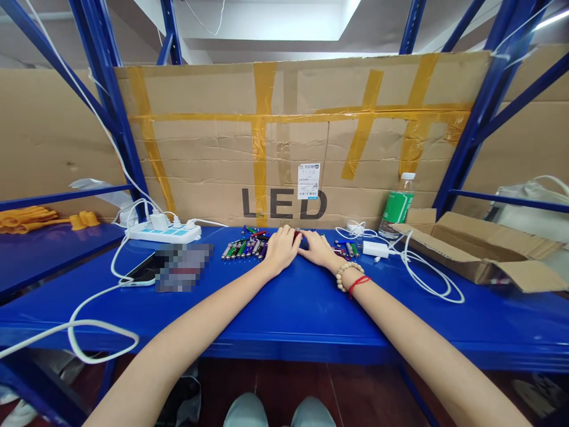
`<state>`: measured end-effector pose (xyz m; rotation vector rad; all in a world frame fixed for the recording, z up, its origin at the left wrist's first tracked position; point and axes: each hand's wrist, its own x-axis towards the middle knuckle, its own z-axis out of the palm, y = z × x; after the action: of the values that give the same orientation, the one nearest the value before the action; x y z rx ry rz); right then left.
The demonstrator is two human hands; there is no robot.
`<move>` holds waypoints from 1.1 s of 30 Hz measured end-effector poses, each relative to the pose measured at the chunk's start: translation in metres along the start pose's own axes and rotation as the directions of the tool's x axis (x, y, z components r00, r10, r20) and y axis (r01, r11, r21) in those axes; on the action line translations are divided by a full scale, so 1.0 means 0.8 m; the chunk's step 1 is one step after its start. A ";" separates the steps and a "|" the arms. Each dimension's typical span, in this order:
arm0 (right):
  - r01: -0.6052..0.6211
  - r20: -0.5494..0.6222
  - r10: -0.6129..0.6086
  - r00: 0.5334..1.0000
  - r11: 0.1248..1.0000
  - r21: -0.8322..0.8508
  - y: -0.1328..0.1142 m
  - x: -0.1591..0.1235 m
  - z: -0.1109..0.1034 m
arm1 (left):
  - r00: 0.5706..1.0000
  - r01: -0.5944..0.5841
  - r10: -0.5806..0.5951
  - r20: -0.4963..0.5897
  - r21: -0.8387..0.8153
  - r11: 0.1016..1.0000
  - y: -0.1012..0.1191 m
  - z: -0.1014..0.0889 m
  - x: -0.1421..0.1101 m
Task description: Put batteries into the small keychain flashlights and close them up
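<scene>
Both my hands meet at the middle of the blue shelf, among small coloured metal cylinders that look like mini torches. My left hand (283, 248) is closed, with a small dark-red cylinder (297, 235) showing at its fingertips. Close against it, my right hand (320, 249) has its fingers curled in toward the same spot; what they grip is hidden. A row of cylinders (243, 249) in silver, green and purple lies beside my left hand. Several more cylinders (349, 248) lie past my right hand. Others are partly covered by my hands.
A white power strip (164, 232) with cables and a phone (144, 270) lie at left. On the right are a white charger (376, 248) with a looped cable, a green-labelled bottle (398, 204) and an open cardboard box (480, 246). Cardboard (213, 154) stands behind.
</scene>
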<state>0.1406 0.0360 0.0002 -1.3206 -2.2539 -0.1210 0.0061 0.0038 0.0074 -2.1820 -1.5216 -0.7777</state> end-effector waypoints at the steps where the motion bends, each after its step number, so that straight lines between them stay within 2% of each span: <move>1: -0.016 0.016 0.016 1.000 1.000 -0.004 0.004 0.000 0.003 | 0.999 -0.032 0.032 0.024 -0.004 0.999 0.001 -0.001 -0.001; 4: -0.025 0.060 0.025 0.998 1.000 -0.005 0.015 0.002 0.009 | 0.976 -0.167 0.170 0.134 -0.035 0.985 0.005 -0.003 -0.003; 7: 0.011 0.079 -0.012 0.997 1.000 0.013 0.020 0.004 0.012 | 0.927 -0.291 0.301 0.226 -0.075 0.954 0.007 -0.005 -0.003; 9: 0.031 0.082 -0.034 0.996 0.999 0.029 0.021 0.005 0.012 | 0.901 -0.338 0.350 0.255 -0.093 0.937 0.008 -0.007 -0.004; 12: 0.040 0.074 -0.044 0.996 0.998 0.053 0.018 0.006 0.010 | 0.888 -0.358 0.373 0.269 -0.105 0.928 0.009 -0.010 -0.004; 16: 0.032 0.052 -0.037 0.998 0.996 0.080 0.017 0.006 0.003 | 0.907 -0.307 0.325 0.267 -0.105 0.946 0.009 -0.010 -0.003; 21: -0.019 0.003 0.018 1.000 0.990 0.141 0.019 0.005 -0.003 | 0.956 -0.154 0.169 0.240 -0.083 0.985 0.003 -0.003 0.000; 25: -0.038 -0.063 0.057 0.996 0.964 0.264 0.022 0.006 0.000 | 0.968 -0.055 0.069 0.239 -0.064 0.996 -0.001 0.001 0.002; 29: -0.027 -0.130 0.098 0.987 0.886 0.463 0.022 0.011 0.005 | 0.971 0.015 -0.004 0.238 -0.047 0.999 -0.002 0.002 0.002; 33: -0.035 -0.138 0.170 0.976 0.743 0.669 0.021 0.012 0.007 | 0.966 0.063 -0.052 0.255 -0.038 0.997 -0.004 0.002 0.002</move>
<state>0.1487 0.0544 -0.0028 -0.9739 -1.7853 0.5363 0.0043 0.0072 0.0070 -2.3547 -1.7107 -0.5721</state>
